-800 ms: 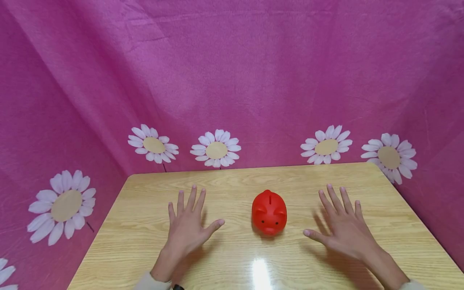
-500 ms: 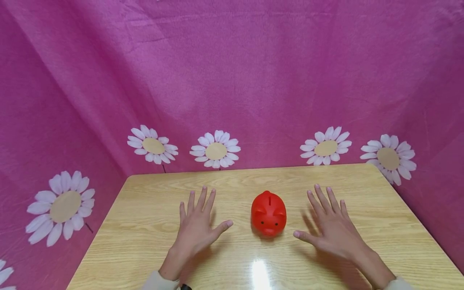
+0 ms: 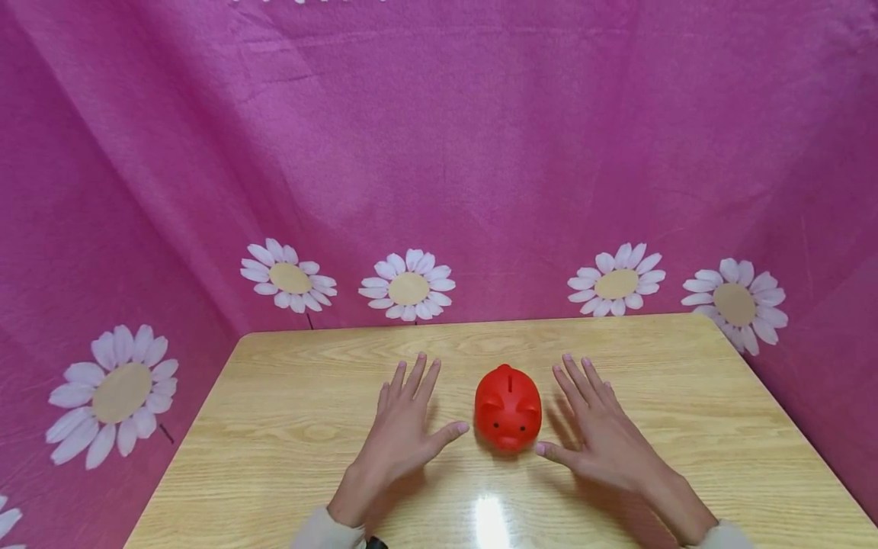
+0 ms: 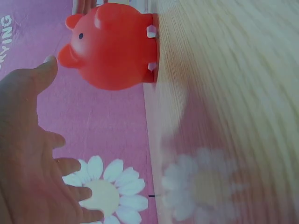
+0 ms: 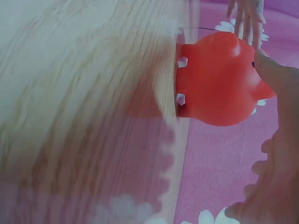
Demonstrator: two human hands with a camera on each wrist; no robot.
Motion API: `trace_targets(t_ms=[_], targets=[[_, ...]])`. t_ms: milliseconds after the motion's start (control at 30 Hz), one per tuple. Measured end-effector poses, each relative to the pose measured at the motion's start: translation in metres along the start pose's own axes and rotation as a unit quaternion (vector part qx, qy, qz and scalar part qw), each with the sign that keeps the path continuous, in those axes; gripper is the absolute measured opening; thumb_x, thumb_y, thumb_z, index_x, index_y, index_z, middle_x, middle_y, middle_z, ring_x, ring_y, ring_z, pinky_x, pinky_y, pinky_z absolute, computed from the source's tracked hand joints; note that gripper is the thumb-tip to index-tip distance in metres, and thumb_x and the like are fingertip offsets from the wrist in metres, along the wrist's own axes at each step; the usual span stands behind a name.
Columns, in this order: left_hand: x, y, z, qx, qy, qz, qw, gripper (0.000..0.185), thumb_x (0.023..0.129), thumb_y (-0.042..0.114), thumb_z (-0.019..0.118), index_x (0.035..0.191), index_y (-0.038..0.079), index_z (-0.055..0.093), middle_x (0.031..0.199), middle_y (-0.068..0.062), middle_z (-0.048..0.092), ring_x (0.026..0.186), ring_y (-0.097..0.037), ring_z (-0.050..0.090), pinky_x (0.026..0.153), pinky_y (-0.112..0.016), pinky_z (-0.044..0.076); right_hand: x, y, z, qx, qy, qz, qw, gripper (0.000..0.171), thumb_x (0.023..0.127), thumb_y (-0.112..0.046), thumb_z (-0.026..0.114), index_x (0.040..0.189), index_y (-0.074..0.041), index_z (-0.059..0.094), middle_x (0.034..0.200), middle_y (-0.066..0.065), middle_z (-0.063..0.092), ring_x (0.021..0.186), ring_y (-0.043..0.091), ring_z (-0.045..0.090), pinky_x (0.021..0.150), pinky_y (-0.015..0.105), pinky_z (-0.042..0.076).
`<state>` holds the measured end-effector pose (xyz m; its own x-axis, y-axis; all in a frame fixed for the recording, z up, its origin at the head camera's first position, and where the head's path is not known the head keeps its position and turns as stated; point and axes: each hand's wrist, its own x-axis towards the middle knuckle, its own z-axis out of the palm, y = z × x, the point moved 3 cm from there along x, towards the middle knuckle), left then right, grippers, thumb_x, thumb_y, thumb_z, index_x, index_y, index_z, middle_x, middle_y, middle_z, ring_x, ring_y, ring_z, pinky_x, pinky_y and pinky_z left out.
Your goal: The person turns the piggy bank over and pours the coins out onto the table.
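A red piggy bank stands on the wooden table, its face toward me and a coin slot along its back. To its left, my left hand hovers with spread fingers, the thumb nearest the pig. On the other side is my right hand, also spread, its thumb tip close to the pig's front right. Both hands appear apart from the piggy bank and hold nothing. The left wrist view shows the pig side-on beyond the thumb; in the right wrist view the pig is partly covered by the thumb.
The wooden table has rounded back corners and a bright light reflection near the front. A pink curtain with white daisies rises behind it and along both sides.
Both hands have moved inward toward the piggy bank, left hand rightward and right hand leftward, fingers still spread. The piggy bank has stayed in place on the table.
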<state>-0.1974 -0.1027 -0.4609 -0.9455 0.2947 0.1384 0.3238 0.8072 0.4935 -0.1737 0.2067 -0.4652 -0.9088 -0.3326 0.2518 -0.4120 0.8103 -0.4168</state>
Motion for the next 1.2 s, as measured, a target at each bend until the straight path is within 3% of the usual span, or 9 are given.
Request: trace_targets(t_ms=[367, 767, 1200], targets=[[0.009, 0.014, 0.013, -0.080, -0.024, 0.038, 0.9958, 0.100, 0.093, 0.055, 0.078, 0.173, 0.032, 0.022, 0.181, 0.004, 0.022, 0.168, -0.029, 0.019, 0.129, -0.061, 0.036, 0.008, -0.004, 0.012, 0.062, -0.013, -0.024, 0.998, 0.109, 0.088, -0.061, 0.082, 0.173, -0.027, 0.022, 0.180, 0.005, 0.023, 0.165, 0.039, 0.023, 0.111, 0.072, 0.050], [0.020, 0.019, 0.025, -0.134, -0.040, 0.050, 0.9889, 0.088, 0.094, 0.053, 0.078, 0.168, 0.032, 0.035, 0.170, 0.003, 0.043, 0.155, -0.026, 0.046, 0.119, -0.059, 0.049, 0.016, -0.002, 0.017, 0.097, -0.013, -0.044, 0.994, 0.103, 0.083, -0.046, 0.091, 0.168, -0.025, 0.037, 0.174, 0.006, 0.037, 0.157, 0.038, 0.041, 0.113, 0.069, 0.050], [0.027, 0.024, 0.031, -0.150, -0.055, 0.078, 0.9841, 0.078, 0.093, 0.040, 0.083, 0.162, 0.028, 0.048, 0.165, 0.003, 0.050, 0.151, -0.025, 0.050, 0.117, -0.055, 0.052, 0.019, 0.003, 0.022, 0.120, 0.010, -0.074, 0.990, 0.100, 0.078, -0.033, 0.097, 0.163, -0.023, 0.045, 0.165, 0.008, 0.049, 0.148, 0.036, 0.051, 0.110, 0.068, 0.053]])
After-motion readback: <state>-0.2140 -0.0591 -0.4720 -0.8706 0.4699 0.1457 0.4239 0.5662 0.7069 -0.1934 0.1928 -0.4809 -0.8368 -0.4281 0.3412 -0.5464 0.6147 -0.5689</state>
